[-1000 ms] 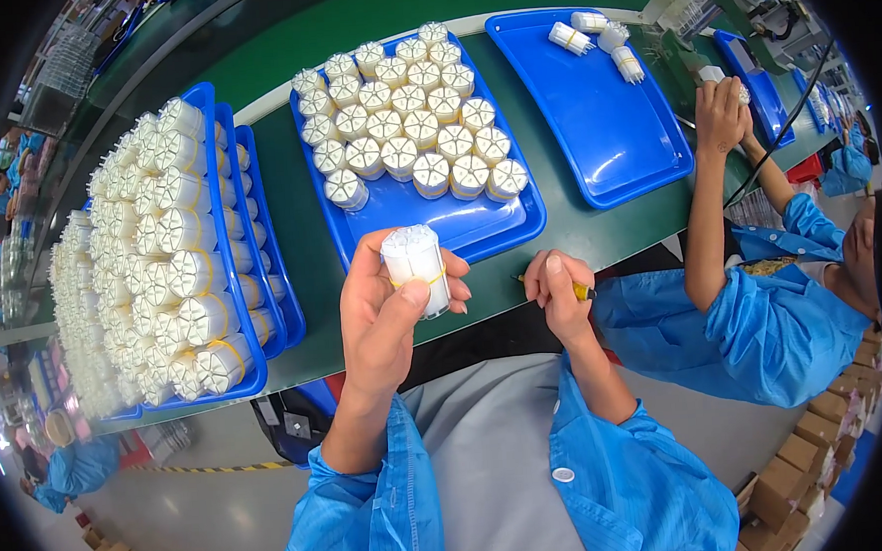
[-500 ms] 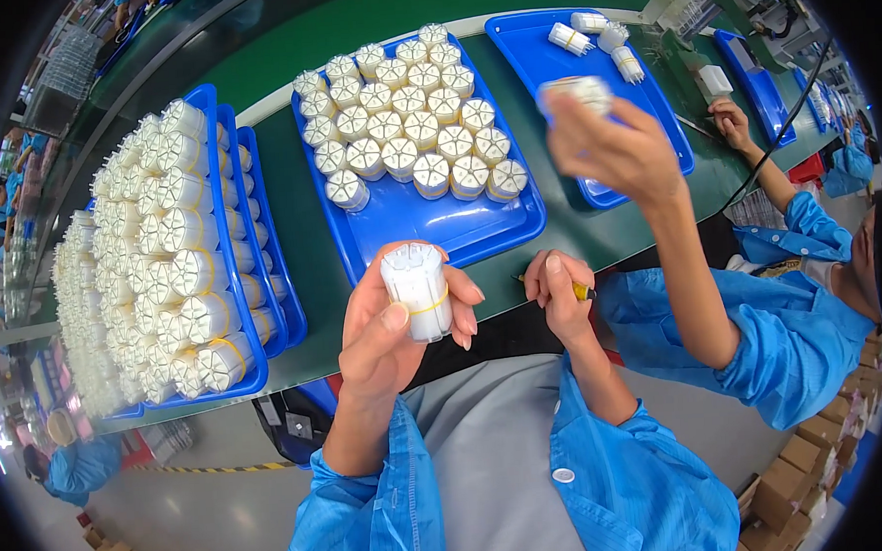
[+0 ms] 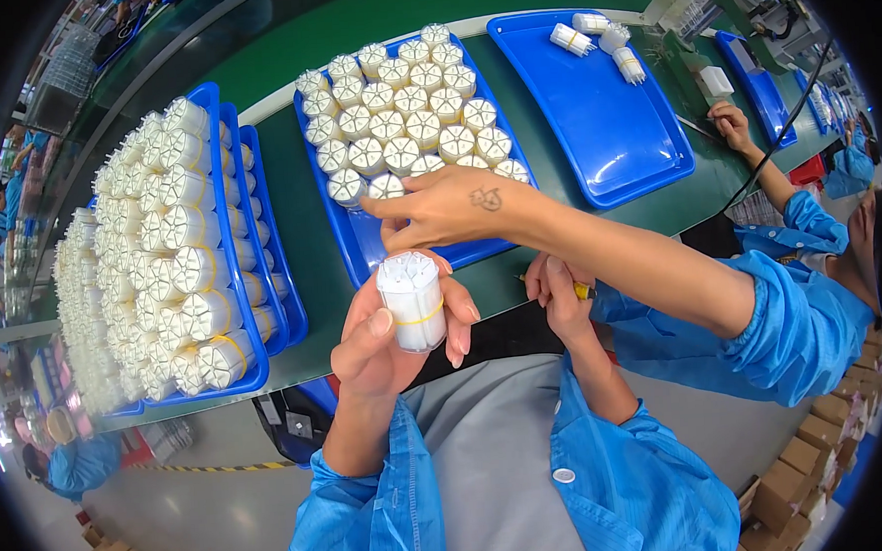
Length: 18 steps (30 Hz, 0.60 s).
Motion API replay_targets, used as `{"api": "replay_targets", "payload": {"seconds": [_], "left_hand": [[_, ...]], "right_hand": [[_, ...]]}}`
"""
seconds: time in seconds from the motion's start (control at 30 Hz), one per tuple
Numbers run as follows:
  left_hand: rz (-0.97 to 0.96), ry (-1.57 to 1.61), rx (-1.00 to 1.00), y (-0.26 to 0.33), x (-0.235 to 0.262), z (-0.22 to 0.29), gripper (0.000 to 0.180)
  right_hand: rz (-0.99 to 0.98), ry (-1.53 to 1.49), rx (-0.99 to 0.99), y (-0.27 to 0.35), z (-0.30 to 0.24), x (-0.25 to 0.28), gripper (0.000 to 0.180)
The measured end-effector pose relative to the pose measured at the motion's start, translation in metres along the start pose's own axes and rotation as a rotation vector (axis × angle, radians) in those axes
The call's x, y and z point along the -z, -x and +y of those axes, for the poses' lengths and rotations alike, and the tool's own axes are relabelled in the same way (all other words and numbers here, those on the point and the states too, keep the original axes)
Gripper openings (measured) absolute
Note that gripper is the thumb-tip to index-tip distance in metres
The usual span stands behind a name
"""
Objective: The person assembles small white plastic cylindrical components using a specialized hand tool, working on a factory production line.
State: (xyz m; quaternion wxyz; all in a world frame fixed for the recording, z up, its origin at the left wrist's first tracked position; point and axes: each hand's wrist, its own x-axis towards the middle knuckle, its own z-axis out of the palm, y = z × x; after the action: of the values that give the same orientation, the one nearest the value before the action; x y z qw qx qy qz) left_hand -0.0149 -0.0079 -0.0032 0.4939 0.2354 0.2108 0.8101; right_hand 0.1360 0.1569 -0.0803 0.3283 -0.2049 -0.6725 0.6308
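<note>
White ribbed plastic cylinder with a yellow band (image 3: 411, 299) sits upright in my left hand (image 3: 389, 333), fingers wrapped around it, above the green table edge (image 3: 309, 232). My right hand (image 3: 560, 294) pinches a small yellow-tipped tool, mostly hidden. A co-worker's arm (image 3: 559, 239) crossing over could knock it loose.

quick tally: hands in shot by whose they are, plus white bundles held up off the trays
Wearer's hands: 2, the left hand and the right hand, which is closed on a small yellow-tipped tool
Co-worker's hands: 2, the reaching hand and the far hand
White bundles held off the trays: 1, the banded bundle in the left hand
Total: 5
</note>
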Motion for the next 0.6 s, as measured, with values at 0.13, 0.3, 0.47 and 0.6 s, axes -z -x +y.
{"api": "replay_targets", "payload": {"seconds": [0.13,0.3,0.47,0.6], "left_hand": [[-0.028,0.151,0.001,0.002,0.001,-0.001,0.068],[-0.076,0.254,-0.006,0.004,0.0,-0.004,0.067],[-0.135,0.367,-0.01,0.004,0.001,-0.008,0.065],[-0.128,0.437,0.001,0.006,0.0,-0.012,0.062]], "right_hand": [[-0.004,0.004,-0.041,0.003,0.002,0.001,0.037],[0.015,0.015,-0.054,0.002,0.003,0.0,0.035],[-0.072,0.03,0.013,-0.002,0.001,0.006,0.045],[-0.046,0.023,0.0,-0.003,-0.001,0.004,0.049]]}}
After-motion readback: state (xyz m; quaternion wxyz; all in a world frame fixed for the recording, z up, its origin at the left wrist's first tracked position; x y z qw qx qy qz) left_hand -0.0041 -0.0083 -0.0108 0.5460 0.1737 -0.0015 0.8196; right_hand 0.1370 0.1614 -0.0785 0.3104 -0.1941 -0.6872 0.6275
